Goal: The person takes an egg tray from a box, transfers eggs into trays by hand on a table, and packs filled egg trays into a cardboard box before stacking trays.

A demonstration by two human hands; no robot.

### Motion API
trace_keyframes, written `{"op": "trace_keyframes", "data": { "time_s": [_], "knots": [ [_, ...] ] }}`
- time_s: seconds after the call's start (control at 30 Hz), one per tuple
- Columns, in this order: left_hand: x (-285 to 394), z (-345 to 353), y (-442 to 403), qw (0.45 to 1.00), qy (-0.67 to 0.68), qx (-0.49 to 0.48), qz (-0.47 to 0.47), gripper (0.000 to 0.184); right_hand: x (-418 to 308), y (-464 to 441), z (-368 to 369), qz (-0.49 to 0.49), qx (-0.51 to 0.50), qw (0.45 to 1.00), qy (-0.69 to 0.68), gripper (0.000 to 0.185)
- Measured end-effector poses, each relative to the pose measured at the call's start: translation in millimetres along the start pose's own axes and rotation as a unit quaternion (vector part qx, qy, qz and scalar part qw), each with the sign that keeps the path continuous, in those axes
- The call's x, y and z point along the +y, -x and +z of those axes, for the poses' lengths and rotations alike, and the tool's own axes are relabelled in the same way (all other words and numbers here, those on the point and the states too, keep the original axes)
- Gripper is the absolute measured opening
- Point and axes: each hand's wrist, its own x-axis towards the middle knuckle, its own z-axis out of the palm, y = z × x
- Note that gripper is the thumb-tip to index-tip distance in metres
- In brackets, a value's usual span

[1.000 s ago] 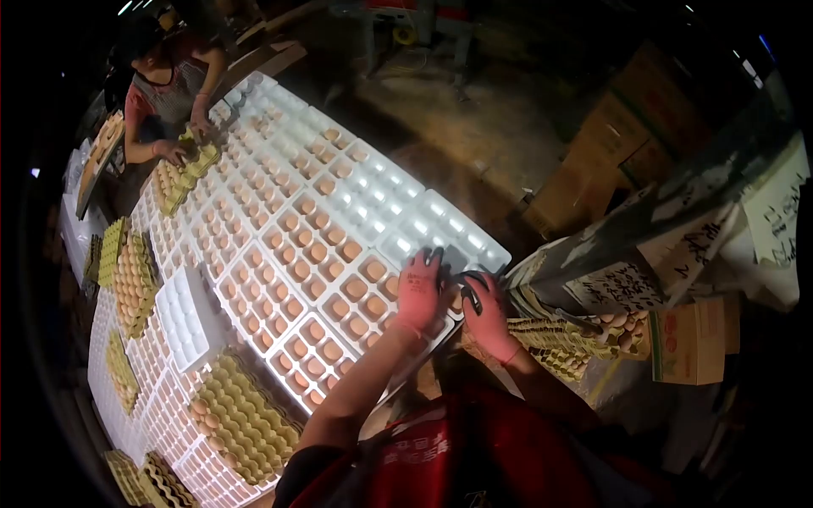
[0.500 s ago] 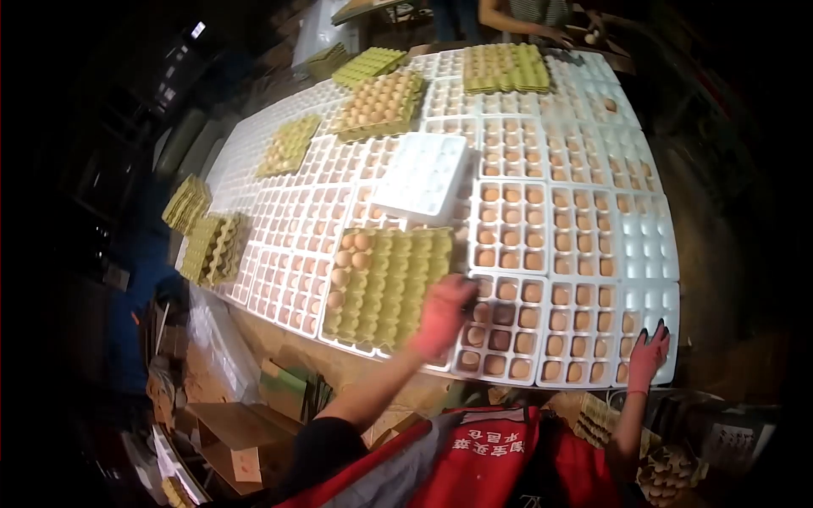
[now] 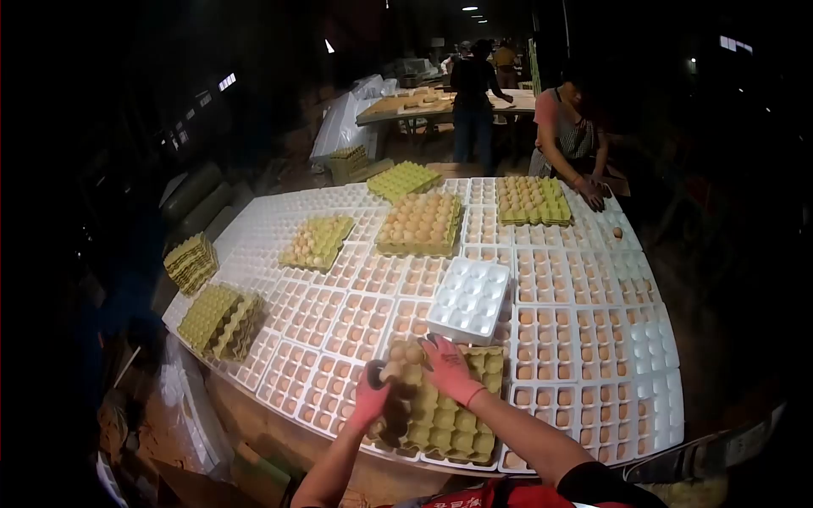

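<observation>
My left hand (image 3: pixel 370 398), in a pink glove with dark fingertips, curls round an egg (image 3: pixel 390 372) at the left side of a yellow-green egg tray (image 3: pixel 461 415). From the right, my right hand (image 3: pixel 450 371), gloved alike, reaches over the same tray, its fingers bent against an egg (image 3: pixel 413 352) at the far left corner. The tray's other visible cups hold no eggs. It lies on top of white foam egg boxes (image 3: pixel 533 411), whose square cells hold brown eggs. Just beyond my right hand sits a white foam lid (image 3: pixel 468 300), bumpy side up.
Farther off stand a full egg stack (image 3: pixel 419 224), a partly filled tray (image 3: pixel 315 244) and another stack (image 3: pixel 533 201). Nested trays (image 3: pixel 218 322) sit at the left edge. A co-worker (image 3: pixel 572 135) leans over the far right corner. Foam lids (image 3: pixel 659 402) line the right edge.
My right hand has come from the right table edge to the egg tray. My left hand has moved from the foam cells to the tray's left side. The view has tilted up.
</observation>
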Motion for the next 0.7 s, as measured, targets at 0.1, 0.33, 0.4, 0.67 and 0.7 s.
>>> {"op": "trace_keyframes", "data": {
  "time_s": [0.1, 0.33, 0.4, 0.67, 0.7],
  "knots": [
    [-52, -40, 19, 0.958, 0.245, -0.124, -0.084, 0.024, 13, -18, 72, -0.021, -0.043, 0.991, 0.128, 0.047],
    [-49, -50, 25, 0.893, -0.371, -0.200, 0.156, 0.038, 22, -49, 51, 0.192, 0.077, 0.945, -0.253, 0.046],
    [-58, -56, 18, 0.851, -0.420, -0.235, 0.212, 0.034, -8, -55, 16, 0.141, 0.000, 0.965, -0.220, 0.042],
    [-31, -69, 25, 0.897, -0.343, -0.206, 0.188, 0.028, 5, -101, 70, -0.341, -0.211, 0.892, 0.209, 0.023],
    [-27, -71, 30, 0.931, -0.297, -0.186, 0.102, 0.028, 6, -101, 68, -0.326, -0.199, 0.903, 0.199, 0.020]
  ]
}}
